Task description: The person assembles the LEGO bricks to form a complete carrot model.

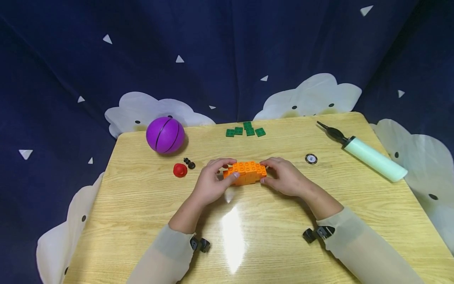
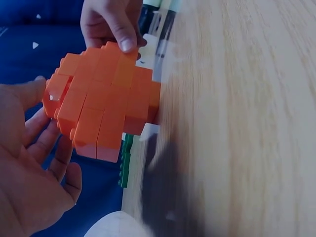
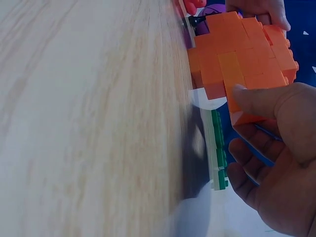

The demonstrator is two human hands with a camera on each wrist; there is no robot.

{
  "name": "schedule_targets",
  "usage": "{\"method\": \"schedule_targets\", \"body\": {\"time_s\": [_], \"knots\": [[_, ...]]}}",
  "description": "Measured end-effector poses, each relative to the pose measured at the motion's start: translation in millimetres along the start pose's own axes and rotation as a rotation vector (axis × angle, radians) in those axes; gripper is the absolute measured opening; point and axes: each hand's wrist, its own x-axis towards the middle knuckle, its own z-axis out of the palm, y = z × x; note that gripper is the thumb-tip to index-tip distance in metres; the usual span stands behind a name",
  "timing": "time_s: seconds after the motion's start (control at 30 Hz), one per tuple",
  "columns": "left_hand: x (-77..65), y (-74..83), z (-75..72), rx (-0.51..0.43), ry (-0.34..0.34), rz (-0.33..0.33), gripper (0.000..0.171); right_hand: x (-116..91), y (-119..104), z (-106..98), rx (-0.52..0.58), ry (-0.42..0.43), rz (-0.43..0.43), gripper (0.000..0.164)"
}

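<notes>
An orange toy-brick build (image 1: 249, 178) with rows of studs on top stands out from the table middle, between both hands. My left hand (image 1: 208, 182) holds its left end, thumb on the near side and fingers behind. At the opposite end, my right hand (image 1: 289, 178) grips it between thumb and fingers. The wrist views show the build's flat, stepped side, made of several bricks (image 2: 101, 98). In the right wrist view the right thumb presses on that side, with the fingers curled under the end brick. Whether its base touches the table cannot be told.
Several green bricks (image 1: 250, 131) lie at the back of the wooden table (image 1: 142, 221). A purple ball (image 1: 165, 135), a red toy hat (image 1: 179, 170) and small black pieces (image 1: 190, 165) are left. Rightward are a round chip (image 1: 311, 159) and a hand pump (image 1: 374, 157).
</notes>
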Motion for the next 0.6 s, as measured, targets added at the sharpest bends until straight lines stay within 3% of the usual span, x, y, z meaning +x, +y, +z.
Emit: {"method": "schedule_targets", "body": {"time_s": [0.6], "knots": [[20.8, 7.9, 10.2, 0.052, 0.013, -0.044, 0.033, -0.5, 6.4, -3.7, -0.025, 0.067, 0.003, 0.051]]}}
